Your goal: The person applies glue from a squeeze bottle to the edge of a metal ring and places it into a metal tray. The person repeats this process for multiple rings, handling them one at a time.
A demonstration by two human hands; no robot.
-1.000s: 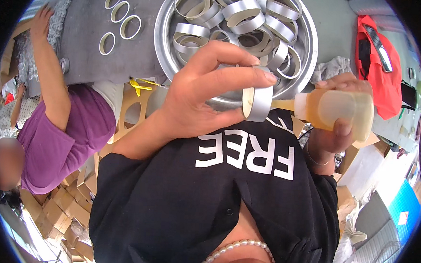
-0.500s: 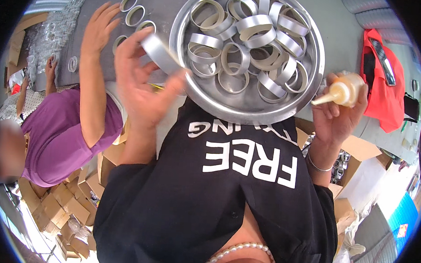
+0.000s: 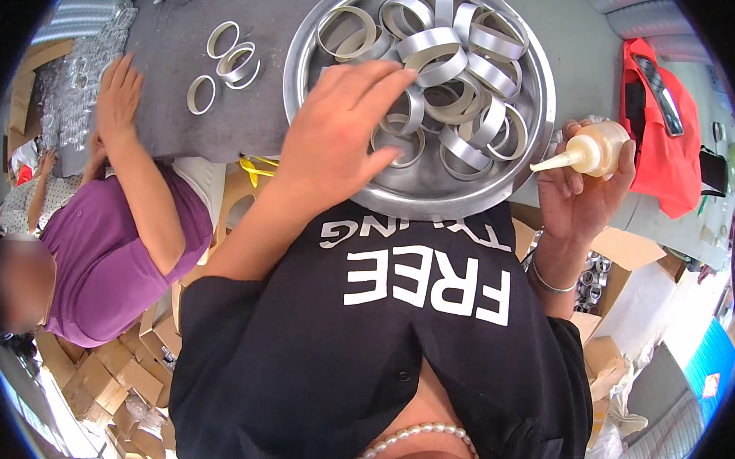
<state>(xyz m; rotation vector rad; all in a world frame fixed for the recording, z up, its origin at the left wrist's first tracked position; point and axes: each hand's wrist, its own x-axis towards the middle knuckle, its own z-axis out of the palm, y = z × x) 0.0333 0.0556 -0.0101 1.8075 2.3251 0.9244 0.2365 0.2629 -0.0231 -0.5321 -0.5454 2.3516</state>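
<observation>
My left hand [image 3: 336,134] is over the left side of a round metal tray [image 3: 295,70], palm down. Its fingers are stretched out and the thumb stands apart, with nothing visible in its grip. Beneath and around the fingers lies a heap of silver rings [image 3: 429,43] with pale insides; the hand hides some of them. Right of the tray, my right hand [image 3: 578,202] is closed around a squeeze bottle [image 3: 607,150] of amber-tinted liquid. The bottle is tilted, its long pale nozzle pointing left toward the tray rim.
Several loose rings [image 3: 201,95] lie on the dark table [image 3: 257,126] to the left. A co-worker's hand [image 3: 119,96] is near clear plastic pieces [image 3: 87,74]. A red cloth bag [image 3: 669,173] lies at right. Open cardboard boxes [image 3: 115,374] stand below.
My left hand has moved right, from beside the tray to over it, and the ring it held no longer shows in it. The co-worker's hand has moved left, away from the loose rings.
</observation>
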